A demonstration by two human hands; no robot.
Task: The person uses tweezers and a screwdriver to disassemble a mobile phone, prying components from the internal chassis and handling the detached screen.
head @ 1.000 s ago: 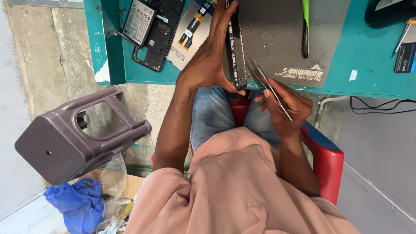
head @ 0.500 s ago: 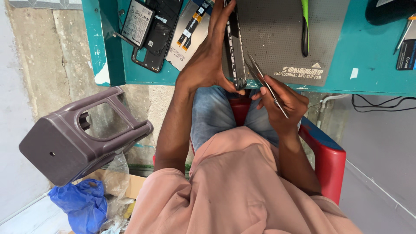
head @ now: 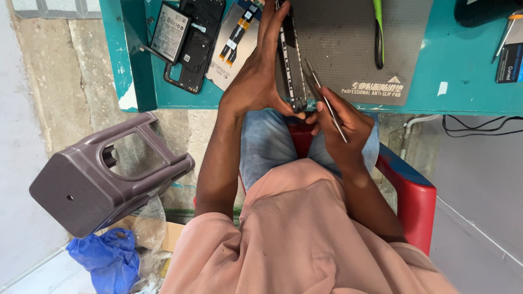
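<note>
My left hand point(head: 256, 76) holds a dark opened phone point(head: 290, 60) on its edge, upright over the front of a grey anti-slip mat point(head: 354, 49). Just right of the phone's lower end, my right hand point(head: 340, 125) grips thin metal tweezers point(head: 321, 98). Their tips touch the phone's side. The teal workbench point(head: 463, 71) lies under the mat. I sit with my knees in blue jeans below the bench edge.
A phone battery point(head: 170, 32), a black phone shell point(head: 196, 43) and a flat part with a flex cable point(head: 235, 43) lie on the bench's left. A green-handled tool point(head: 377, 27) rests on the mat. A grey plastic stool point(head: 103, 174) stands at left, a red chair point(head: 414, 196) under me.
Both hands stay at the phone. The tweezers have shifted slightly along the phone's side. The view has drifted a little.
</note>
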